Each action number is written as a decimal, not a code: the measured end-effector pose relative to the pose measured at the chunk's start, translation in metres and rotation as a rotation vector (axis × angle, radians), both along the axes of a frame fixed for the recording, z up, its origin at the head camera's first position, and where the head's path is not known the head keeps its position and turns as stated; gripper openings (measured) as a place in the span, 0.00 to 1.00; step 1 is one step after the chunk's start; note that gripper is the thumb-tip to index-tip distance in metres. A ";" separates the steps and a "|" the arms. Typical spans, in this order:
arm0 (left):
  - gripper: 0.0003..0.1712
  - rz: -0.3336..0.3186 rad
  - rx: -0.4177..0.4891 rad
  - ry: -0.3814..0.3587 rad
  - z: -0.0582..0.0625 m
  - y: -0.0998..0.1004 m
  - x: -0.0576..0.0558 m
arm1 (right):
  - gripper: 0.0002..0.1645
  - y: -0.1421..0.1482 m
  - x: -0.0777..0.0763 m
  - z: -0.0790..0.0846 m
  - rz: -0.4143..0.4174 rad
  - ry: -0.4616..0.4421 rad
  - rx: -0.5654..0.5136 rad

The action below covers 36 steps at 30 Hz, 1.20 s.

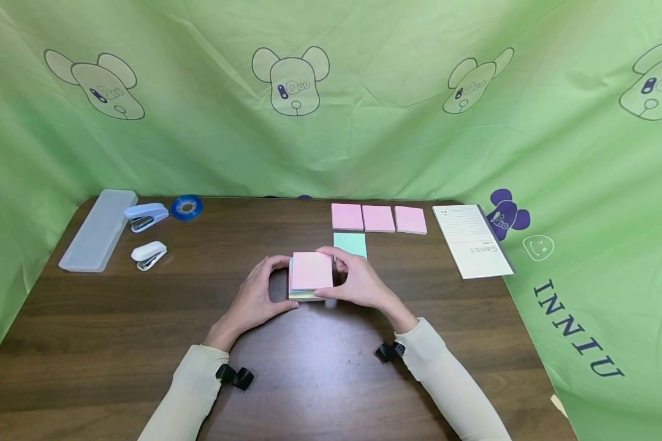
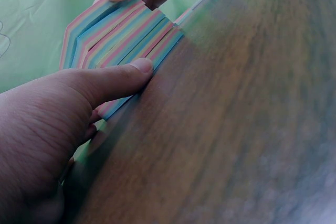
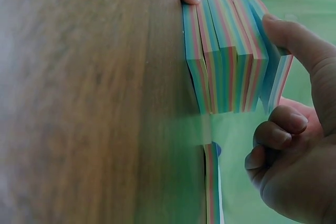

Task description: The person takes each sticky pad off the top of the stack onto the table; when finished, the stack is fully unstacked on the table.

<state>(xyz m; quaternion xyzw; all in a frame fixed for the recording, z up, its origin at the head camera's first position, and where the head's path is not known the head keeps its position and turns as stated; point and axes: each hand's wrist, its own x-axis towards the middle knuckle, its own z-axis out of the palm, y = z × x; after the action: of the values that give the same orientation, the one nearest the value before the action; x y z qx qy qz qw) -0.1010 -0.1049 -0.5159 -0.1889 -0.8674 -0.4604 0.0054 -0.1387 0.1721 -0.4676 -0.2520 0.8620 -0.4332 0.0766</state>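
Note:
A stack of sticky note pads (image 1: 312,271) with striped coloured edges stands at the middle of the table, a pink sheet on top. My left hand (image 1: 256,295) grips the lower part of the stack from the left, its thumb at the near side. From the right, my right hand (image 1: 361,280) pinches the topmost sticky note pad (image 3: 277,77) between thumb and fingers. In the right wrist view that pad sits tilted, with a wedge-shaped gap to the pads below it. The lower pads (image 2: 131,40) lie slightly out of line with each other.
Behind the hands lie a green pad (image 1: 350,243) and three pink pads (image 1: 378,218) in a row. A notebook (image 1: 471,242) lies at right. At left are a translucent case (image 1: 99,229), a blue stapler (image 1: 146,215), a white stapler (image 1: 149,254) and a blue tape roll (image 1: 186,207).

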 end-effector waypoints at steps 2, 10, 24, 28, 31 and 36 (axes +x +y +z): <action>0.57 0.000 0.000 0.001 0.000 0.000 0.000 | 0.47 0.002 0.000 -0.001 -0.006 0.000 -0.001; 0.58 -0.007 0.004 0.046 -0.003 0.000 -0.002 | 0.47 0.011 0.000 -0.002 0.005 0.040 -0.021; 0.58 -0.004 -0.005 0.030 -0.003 0.000 -0.001 | 0.48 0.031 0.001 0.001 -0.001 0.027 -0.051; 0.58 -0.002 -0.006 0.036 -0.002 0.000 0.000 | 0.47 0.038 0.000 0.001 -0.009 0.020 -0.052; 0.58 -0.003 -0.004 0.029 -0.003 -0.001 0.000 | 0.48 0.044 -0.001 0.001 -0.017 0.020 -0.052; 0.57 -0.001 -0.007 0.012 -0.005 -0.001 -0.001 | 0.49 0.054 -0.003 0.001 -0.029 0.030 -0.054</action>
<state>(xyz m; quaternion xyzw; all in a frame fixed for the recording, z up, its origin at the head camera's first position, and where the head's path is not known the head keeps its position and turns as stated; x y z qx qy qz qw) -0.1021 -0.1057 -0.5207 -0.1923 -0.8688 -0.4562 0.0096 -0.1419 0.2259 -0.4668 -0.2477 0.8545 -0.4537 0.0506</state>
